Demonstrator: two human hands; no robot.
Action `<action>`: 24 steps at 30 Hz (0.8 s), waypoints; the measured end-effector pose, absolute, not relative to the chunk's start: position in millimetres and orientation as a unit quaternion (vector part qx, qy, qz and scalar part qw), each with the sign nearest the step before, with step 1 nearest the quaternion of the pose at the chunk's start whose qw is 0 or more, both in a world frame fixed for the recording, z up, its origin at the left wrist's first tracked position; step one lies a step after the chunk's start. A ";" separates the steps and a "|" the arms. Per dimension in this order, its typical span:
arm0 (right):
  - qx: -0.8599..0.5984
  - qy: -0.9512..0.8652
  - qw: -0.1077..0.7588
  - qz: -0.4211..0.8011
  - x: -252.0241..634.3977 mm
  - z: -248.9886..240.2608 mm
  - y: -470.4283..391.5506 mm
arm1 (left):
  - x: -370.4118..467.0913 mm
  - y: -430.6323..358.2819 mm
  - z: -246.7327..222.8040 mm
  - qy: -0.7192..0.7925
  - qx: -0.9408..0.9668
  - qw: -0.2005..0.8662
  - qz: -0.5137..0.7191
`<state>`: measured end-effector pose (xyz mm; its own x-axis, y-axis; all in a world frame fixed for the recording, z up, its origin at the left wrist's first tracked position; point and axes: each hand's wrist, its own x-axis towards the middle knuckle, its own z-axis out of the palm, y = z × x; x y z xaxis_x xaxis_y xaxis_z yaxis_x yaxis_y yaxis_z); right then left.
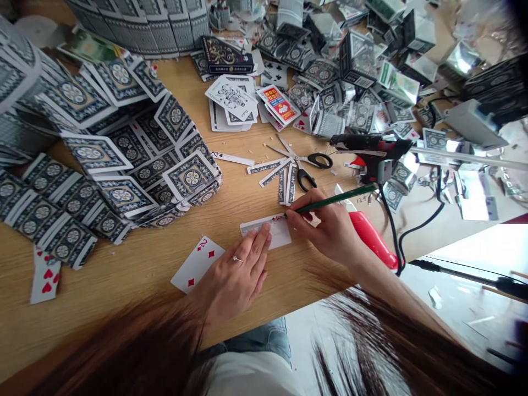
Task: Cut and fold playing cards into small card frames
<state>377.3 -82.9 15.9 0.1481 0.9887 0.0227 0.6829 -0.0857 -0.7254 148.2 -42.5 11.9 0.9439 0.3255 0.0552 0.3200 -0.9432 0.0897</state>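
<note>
My right hand (325,228) is closed round a green pencil (338,199), its tip at the upper right edge of a white playing card (281,237). My left hand (237,267), with a ring on one finger, lies with its fingers stretched out, pressing the card to the table. A greyish see-through strip, perhaps a ruler (252,228), lies across the card under the fingertips. Partly under the left wrist is a two of diamonds (196,264). Just beyond the card are several narrow cut card strips (282,181) and open scissors (303,159) with black handles.
A hollow form made of playing cards (152,159) stands at left, larger card-covered pieces (140,25) behind it. A glue gun (371,157) with its cord and a red-handled tool (375,239) lie right. Loose cards (233,102) and card boxes (357,58) crowd the back. The wooden table's (140,275) front edge is near.
</note>
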 end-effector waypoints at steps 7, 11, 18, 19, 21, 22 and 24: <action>-0.675 -0.625 0.291 0.263 365.6 21.0 -72.4 | 148.7 -41.8 12.1 0.157 0.987 0.034 0.025; -0.630 -0.642 0.294 0.322 344.3 21.4 -57.2 | 148.9 -40.9 12.9 0.156 0.987 0.027 0.033; -0.630 -0.664 0.262 0.307 356.8 31.1 -57.5 | 147.8 -40.0 14.8 0.156 0.986 0.040 0.031; -0.638 -0.664 0.257 0.293 360.6 32.5 -59.4 | 147.5 -39.9 14.5 0.156 0.986 0.043 0.031; -0.653 -0.661 0.250 0.272 361.8 33.5 -60.7 | 147.2 -39.9 13.8 0.154 0.986 0.048 0.037; -0.653 -0.660 0.251 0.273 358.6 32.9 -59.7 | 147.3 -40.0 13.6 0.154 0.986 0.048 0.039; -0.637 -0.661 0.260 0.300 346.5 30.6 -54.4 | 148.0 -40.1 13.2 0.157 0.985 0.051 0.041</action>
<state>346.5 -54.4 30.6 -0.0534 0.9978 -0.0386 0.6861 0.0086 -0.7274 148.0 -40.1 13.2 0.9475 0.3133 0.0642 0.3051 -0.9456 0.1128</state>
